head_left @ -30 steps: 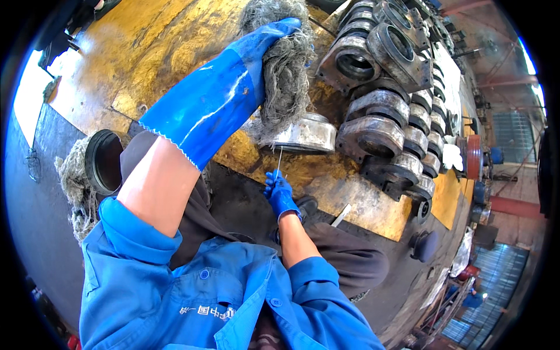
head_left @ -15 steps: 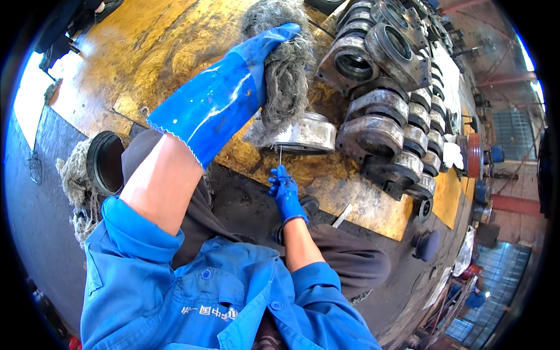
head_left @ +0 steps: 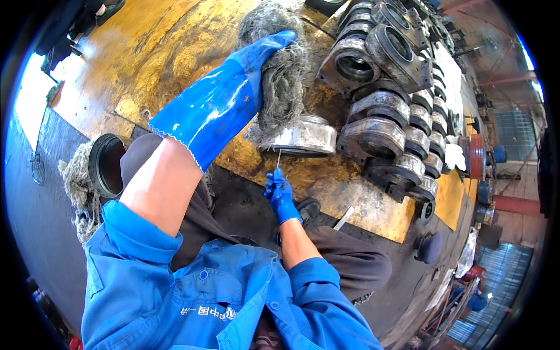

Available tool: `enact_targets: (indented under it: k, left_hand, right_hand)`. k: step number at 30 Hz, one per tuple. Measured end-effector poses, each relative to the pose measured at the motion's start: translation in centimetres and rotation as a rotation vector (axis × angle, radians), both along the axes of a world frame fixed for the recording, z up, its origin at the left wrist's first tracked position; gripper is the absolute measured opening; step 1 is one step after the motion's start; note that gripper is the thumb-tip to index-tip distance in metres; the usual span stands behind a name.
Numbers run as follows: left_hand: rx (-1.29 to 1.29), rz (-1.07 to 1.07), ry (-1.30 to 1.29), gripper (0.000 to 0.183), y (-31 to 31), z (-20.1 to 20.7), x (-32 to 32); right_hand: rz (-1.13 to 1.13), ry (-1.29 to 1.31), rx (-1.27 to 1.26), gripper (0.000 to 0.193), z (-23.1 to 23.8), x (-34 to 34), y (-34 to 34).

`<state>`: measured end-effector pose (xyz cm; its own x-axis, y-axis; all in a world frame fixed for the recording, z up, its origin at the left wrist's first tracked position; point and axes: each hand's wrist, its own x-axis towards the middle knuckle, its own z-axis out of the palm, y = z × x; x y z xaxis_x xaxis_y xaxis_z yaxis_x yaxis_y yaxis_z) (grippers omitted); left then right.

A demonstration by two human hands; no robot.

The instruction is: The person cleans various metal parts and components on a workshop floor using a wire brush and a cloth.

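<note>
Fingers of the gloved left hand (head_left: 256, 57) are closed on a grey bundle of waste yarn (head_left: 283, 93), its ragged lower edge overlapping a metal ring (head_left: 315, 138) in view, while a thin pale strand (head_left: 278, 159) just below is pinched in the narrowed fingers of the gloved right hand (head_left: 282, 198). Rightward reach is bounded by stacked flanged housings (head_left: 382, 108); leftward, wide room is given over worn yellow flooring (head_left: 175, 70), edged by dark floor (head_left: 242, 204) nearer the body.
</note>
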<state>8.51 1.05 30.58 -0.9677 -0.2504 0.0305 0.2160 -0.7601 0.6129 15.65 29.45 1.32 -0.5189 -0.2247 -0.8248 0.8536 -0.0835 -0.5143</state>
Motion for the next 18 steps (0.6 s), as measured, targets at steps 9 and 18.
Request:
enact_targets:
  k: [9,18]
  left_hand:
    - [0.024,-0.026,0.004,0.050,1.1,1.7,0.6]
    - [0.060,-0.049,0.018,0.050,1.5,2.0,0.4]
  right_hand:
    - [0.009,-0.003,0.027,0.053,0.7,0.2,-0.2]
    - [-0.189,0.012,-0.326,0.048,2.8,-0.9,4.0]
